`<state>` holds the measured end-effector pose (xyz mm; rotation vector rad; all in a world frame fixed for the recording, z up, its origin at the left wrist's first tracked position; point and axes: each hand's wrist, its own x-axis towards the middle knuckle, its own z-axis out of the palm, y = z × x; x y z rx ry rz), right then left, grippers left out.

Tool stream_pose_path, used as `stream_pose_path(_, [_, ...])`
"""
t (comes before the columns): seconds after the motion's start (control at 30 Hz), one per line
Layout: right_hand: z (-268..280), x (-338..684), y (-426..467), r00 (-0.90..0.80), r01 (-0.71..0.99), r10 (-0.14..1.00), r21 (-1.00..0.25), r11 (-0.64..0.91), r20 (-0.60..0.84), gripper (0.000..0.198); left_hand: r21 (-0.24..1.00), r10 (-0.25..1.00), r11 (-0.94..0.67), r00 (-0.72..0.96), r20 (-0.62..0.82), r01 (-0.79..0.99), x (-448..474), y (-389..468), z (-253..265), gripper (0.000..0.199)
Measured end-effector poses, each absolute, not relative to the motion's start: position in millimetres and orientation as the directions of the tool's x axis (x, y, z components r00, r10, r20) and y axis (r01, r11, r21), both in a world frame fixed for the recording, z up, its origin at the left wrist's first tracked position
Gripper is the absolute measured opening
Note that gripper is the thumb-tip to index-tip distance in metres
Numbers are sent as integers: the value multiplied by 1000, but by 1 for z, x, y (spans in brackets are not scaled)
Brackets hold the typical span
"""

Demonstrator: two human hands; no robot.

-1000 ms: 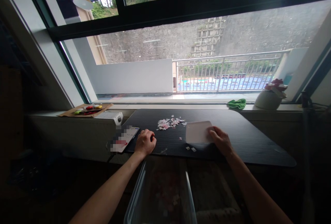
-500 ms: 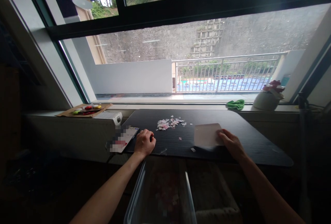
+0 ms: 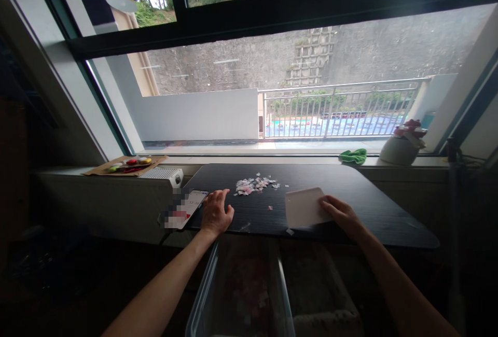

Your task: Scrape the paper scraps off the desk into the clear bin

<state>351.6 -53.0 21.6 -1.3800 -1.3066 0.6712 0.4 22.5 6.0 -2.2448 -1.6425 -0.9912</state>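
My right hand (image 3: 342, 214) grips the right edge of a thin white plastic scraper (image 3: 305, 208), a flat sheet with rounded corners. It is tilted over the front of the dark table (image 3: 361, 197). At the table's front left, my left hand (image 3: 216, 213) has its fingers stretched out, holding nothing. A phone (image 3: 189, 210) lies just left of that hand. Beyond the hands is a heap of small paper scraps (image 3: 251, 185). One pinkish scrap (image 3: 270, 208) lies apart between the hands, and a white scrap (image 3: 290, 232) is by the scraper's lower edge.
Below the table's front edge stands a clear plastic bin (image 3: 286, 290) with some scraps inside. A green cloth (image 3: 353, 156) and a rounded pot (image 3: 400, 149) sit on the sill at right. Brown paper with colourful items (image 3: 130, 165) is at left, near a white ridged box (image 3: 163, 175).
My left hand has opened from a loose curl, its fingers now extended. My right hand has moved the scraper slightly left and nearer, tilting it.
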Motion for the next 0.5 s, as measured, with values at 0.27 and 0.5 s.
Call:
stream_pose_path(0.27, [18,355,-53,203,328,949,-930,164,239,40,203,745,-397,185,641,895,-2,27,0,41])
stream_pose_path(0.5, [17,354,-52,296,303,924,-941,150,242,37,203,742,-401,187,644,893,-2,27,1,40])
